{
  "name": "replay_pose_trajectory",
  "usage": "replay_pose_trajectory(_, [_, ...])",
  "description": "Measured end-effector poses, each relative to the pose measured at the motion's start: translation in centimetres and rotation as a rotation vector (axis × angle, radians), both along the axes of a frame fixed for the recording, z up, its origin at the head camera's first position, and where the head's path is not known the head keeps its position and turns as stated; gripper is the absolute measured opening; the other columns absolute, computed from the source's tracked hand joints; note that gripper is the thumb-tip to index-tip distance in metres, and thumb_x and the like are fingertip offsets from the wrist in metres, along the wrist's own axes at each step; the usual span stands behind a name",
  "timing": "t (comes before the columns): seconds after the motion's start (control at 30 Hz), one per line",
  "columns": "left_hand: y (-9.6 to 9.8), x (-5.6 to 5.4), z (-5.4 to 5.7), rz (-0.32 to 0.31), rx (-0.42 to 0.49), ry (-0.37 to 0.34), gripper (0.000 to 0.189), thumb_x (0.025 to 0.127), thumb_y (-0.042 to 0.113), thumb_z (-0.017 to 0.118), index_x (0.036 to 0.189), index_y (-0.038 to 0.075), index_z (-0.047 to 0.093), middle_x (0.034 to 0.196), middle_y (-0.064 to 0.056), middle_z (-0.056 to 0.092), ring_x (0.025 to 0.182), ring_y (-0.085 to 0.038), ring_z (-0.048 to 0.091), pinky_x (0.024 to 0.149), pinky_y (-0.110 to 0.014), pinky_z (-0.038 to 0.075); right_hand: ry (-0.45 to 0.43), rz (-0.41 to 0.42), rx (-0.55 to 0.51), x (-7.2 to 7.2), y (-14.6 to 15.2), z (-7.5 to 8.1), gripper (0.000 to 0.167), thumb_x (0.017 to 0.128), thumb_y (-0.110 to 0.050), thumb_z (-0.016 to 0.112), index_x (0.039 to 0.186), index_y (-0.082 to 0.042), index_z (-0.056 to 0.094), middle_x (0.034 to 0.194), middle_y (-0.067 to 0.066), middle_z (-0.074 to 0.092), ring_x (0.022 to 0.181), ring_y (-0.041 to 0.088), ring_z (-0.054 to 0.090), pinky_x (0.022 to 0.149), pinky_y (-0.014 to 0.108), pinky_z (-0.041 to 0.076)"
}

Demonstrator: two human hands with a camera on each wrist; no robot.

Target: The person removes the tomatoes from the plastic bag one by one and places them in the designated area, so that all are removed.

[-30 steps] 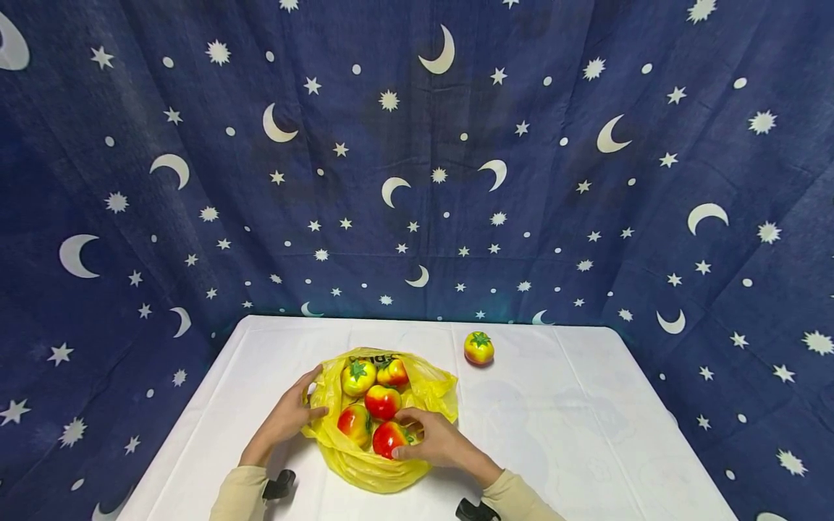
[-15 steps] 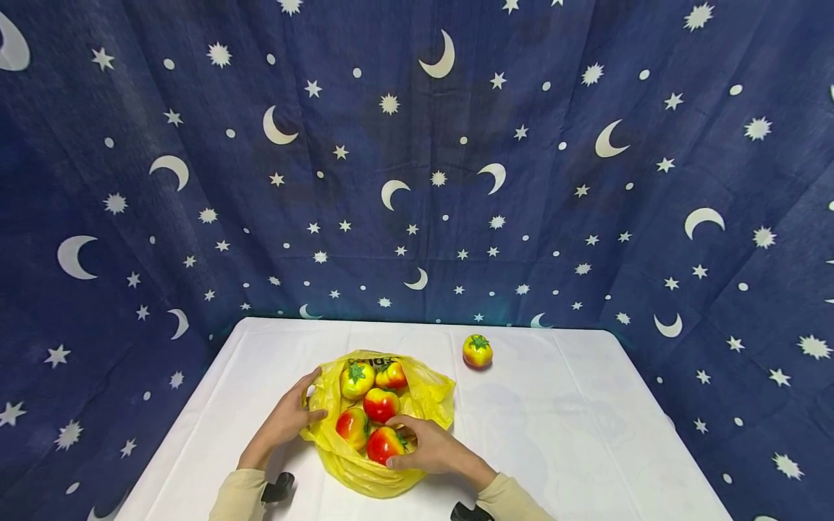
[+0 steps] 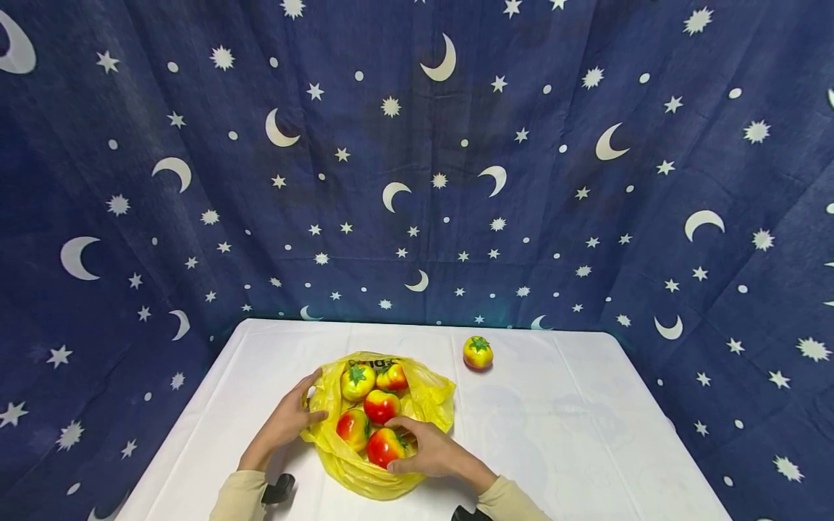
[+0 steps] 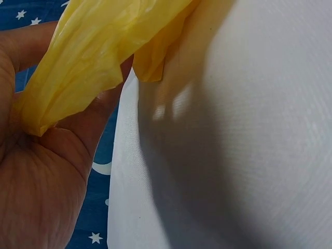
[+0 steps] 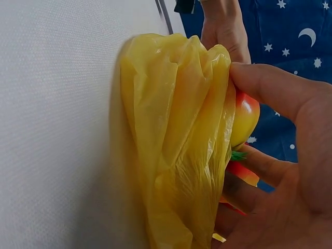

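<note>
A yellow plastic bag [image 3: 365, 477] stands with its mouth open, several red-and-yellow tomatoes inside. My left hand [image 3: 289, 418] holds the bag's left rim; in the left wrist view the yellow plastic [image 4: 98, 57] runs between thumb and fingers. At the bag's front right, my right hand [image 3: 433, 449] has thumb and fingers around the front tomato [image 3: 384, 447]. In the right wrist view the thumb touches the bag's edge, while the other fingers reach behind the plastic, their tips partly hidden. Behind the front tomato lie a middle tomato [image 3: 381, 407] and a left tomato [image 3: 353, 428].
A single tomato [image 3: 478, 353] sits outside the bag, behind it to the right, on the white-covered table [image 3: 554, 434]. A dark blue curtain [image 3: 417, 181] with moons and stars hangs behind the table.
The right hand and the front tomato have shifted slightly left and toward me within the bag, mostly before the half-second frame. The left hand stays at the bag's rim.
</note>
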State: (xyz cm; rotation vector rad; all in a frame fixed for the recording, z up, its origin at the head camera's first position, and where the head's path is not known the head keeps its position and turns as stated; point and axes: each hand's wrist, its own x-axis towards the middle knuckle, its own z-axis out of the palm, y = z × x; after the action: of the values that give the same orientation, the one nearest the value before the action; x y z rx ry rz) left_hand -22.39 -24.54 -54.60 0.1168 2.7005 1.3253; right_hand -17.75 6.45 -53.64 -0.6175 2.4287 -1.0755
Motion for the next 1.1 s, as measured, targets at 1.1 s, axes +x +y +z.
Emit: replay_pose_trajectory(1.1, [0.0, 0.1, -0.1, 0.005, 0.013, 0.0, 0.09, 0.079, 0.006, 0.074, 0.156, 0.01, 0.027, 0.161, -0.017, 0.028, 0.148, -0.042, 0.025, 0.119, -0.06, 0.022, 0.018, -0.072, -0.127, -0.2, 1.2, 1.3, 0.064, 0.077, -0.04, 0.081, 0.134, -0.033, 0.055, 0.126, -0.004, 0.061, 0.111, 0.016, 0.057, 0.093, 0.036, 0.053])
